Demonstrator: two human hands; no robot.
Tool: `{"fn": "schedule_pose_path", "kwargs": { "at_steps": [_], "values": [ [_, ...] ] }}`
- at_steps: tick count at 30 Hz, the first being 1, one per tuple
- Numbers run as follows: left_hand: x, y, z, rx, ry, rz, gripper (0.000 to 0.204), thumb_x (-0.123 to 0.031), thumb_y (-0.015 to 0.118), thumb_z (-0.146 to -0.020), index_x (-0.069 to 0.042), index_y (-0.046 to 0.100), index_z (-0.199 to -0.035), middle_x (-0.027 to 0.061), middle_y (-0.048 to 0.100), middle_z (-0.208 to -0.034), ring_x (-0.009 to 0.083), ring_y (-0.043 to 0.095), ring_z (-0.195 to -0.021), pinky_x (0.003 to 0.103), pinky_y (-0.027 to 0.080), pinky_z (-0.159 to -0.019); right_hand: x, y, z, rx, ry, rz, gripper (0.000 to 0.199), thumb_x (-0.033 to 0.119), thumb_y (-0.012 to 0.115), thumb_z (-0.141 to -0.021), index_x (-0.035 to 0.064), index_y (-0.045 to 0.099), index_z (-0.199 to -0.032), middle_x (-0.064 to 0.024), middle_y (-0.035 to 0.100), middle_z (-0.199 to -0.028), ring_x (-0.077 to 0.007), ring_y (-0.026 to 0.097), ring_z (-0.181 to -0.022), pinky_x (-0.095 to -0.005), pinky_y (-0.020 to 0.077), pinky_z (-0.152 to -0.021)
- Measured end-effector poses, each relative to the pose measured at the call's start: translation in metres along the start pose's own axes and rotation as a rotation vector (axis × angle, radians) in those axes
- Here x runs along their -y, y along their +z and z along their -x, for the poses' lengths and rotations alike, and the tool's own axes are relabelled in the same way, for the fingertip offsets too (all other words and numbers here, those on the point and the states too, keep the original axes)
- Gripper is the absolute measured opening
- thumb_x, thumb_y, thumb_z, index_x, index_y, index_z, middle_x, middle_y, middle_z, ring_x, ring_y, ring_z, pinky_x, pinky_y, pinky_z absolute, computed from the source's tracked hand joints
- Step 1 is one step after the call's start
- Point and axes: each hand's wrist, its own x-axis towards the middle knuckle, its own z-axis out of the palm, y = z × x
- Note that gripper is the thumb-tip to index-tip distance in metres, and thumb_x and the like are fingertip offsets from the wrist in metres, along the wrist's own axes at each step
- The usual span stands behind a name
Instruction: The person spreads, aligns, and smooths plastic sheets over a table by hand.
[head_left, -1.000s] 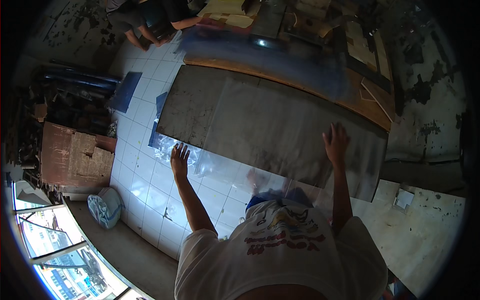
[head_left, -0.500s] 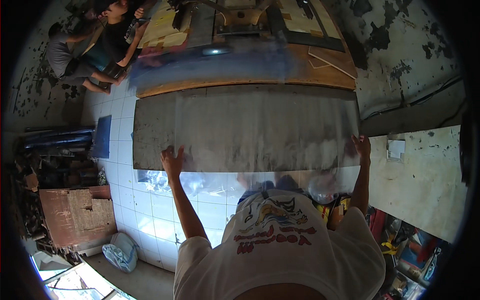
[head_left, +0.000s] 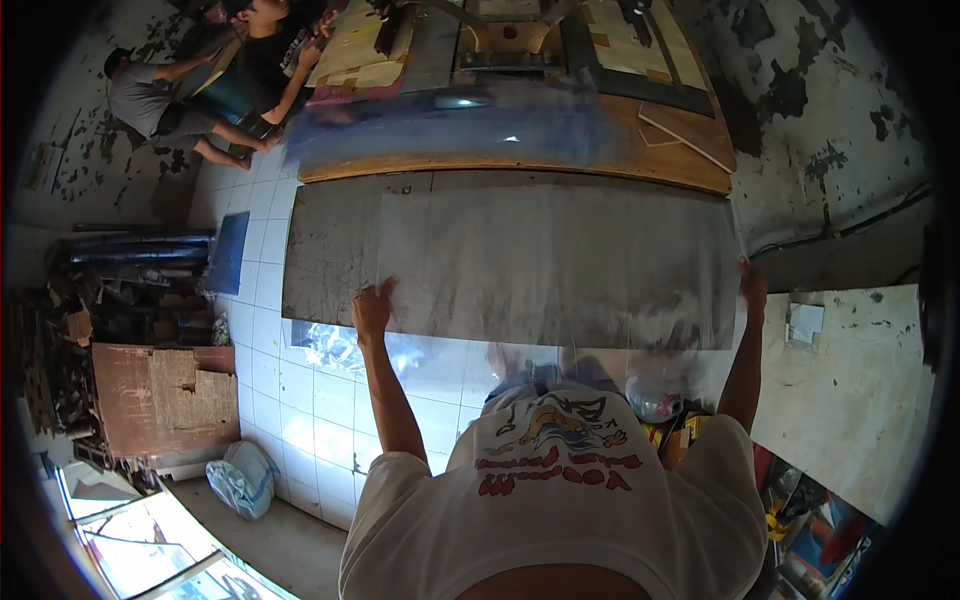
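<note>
Fingers of L hand [head_left: 371,312] & R hand [head_left: 753,286] pinch opp. sides of clear sheet [head_left: 560,265], best kept taut, square w/ front edge of bench [head_left: 328,240].

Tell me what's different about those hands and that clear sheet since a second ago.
The right hand has moved rightward, from over the clear sheet to its right edge. The left hand, open near the dark board before, is now curled at the sheet's left side. Both seem to have taken hold of it. The view has turned too. The sheet still lies across the board.
</note>
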Motion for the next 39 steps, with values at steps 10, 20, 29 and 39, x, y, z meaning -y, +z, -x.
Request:
{"fn": "schedule_pose_path", "kwargs": {
  "at_steps": [10,20,29,39],
  "values": [
    [0.03,0.012,0.004,-0.229,-0.069,-0.027,0.035,-0.03,0.056,-0.09,0.003,0.058,-0.081,0.0234,0.061,-0.071,0.0428,0.06,-0.066,0.047,0.048,-0.054,0.018,0.023,0.006,-0.103,-0.047,-0.176,0.074,0.062,0.036,-0.089,-0.0073,0.062,-0.084,-0.0305,0.059,-0.076,-0.0433,0.061,-0.079,-0.0477,0.043,-0.067],
    [0.02,0.01,0.003,-0.355,0.021,-0.092,0.041,-0.037,0.057,-0.088,-0.001,0.059,-0.069,0.0207,0.063,-0.071,0.0424,0.061,-0.066,0.045,0.049,-0.053,0.051,-0.006,0.009,-0.096,-0.104,-0.213,0.065,0.056,0.045,-0.089,-0.0066,0.062,-0.094,-0.023,0.065,-0.078,-0.0398,0.062,-0.08,-0.0443,0.0456,-0.071],
    [0.024,0.04,-0.023,-0.356,-0.06,-0.311,0.057,-0.055,0.052,-0.084,0.0,0.067,-0.087,0.019,0.066,-0.082,0.0385,0.061,-0.087,0.048,0.048,-0.073,0.046,0.015,0.03,-0.136,0.105,-0.214,0.064,0.06,0.047,-0.086,-0.0006,0.067,-0.092,-0.0241,0.064,-0.087,-0.0421,0.061,-0.085,-0.0468,0.0444,-0.074],
    [-0.031,0.034,-0.078,-0.353,-0.088,-0.102,0.047,-0.044,0.049,-0.09,0.001,0.063,-0.09,0.0219,0.065,-0.076,0.04,0.064,-0.075,0.044,0.051,-0.063,0.015,-0.003,0.043,-0.046,0.022,-0.465,0.064,0.056,0.046,-0.088,-0.0015,0.058,-0.112,-0.0287,0.061,-0.099,-0.0414,0.058,-0.097,-0.0456,0.043,-0.08]
  ]
}}
